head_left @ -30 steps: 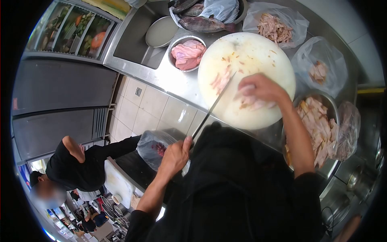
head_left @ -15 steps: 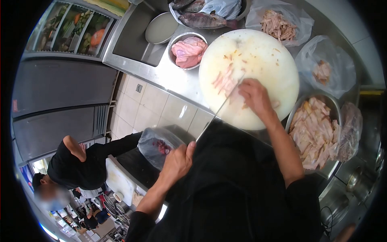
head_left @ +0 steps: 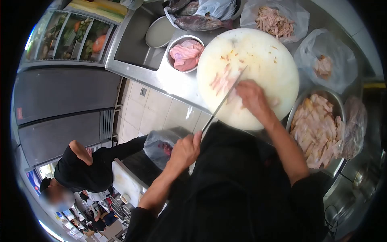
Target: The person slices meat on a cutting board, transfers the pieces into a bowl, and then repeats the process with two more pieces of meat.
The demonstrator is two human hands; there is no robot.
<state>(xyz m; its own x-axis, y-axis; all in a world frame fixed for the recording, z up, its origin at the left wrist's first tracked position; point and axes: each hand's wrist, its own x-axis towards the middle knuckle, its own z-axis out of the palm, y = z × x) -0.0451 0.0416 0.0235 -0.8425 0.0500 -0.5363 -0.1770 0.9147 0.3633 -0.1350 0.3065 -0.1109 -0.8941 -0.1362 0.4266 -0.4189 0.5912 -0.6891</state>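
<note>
My left hand (head_left: pixel 185 152) is wrapped round the handle of a long knife (head_left: pixel 222 101). Its blade slants up across the round white cutting board (head_left: pixel 284 68), just beside the fingers of my right hand (head_left: pixel 252 96). Those fingers are curled down over a pale piece of meat, mostly hidden beneath them. Thin cut meat strips (head_left: pixel 220 82) lie on the board to the left of the blade. Small yellowish scraps are scattered on the upper part of the board.
A metal bowl of pink meat (head_left: pixel 186 55) and whole fish (head_left: pixel 199 23) sit by the sink (head_left: pixel 135 40). To the right are bagged meat strips (head_left: pixel 275 22), another plastic bag (head_left: pixel 336 60) and a basin of meat slices (head_left: pixel 316 129). Another person (head_left: pixel 82 169) stands at lower left.
The knife and my left hand have shifted slightly up and to the right, with the blade staying beside my right hand. The whole view has also shifted a little.
</note>
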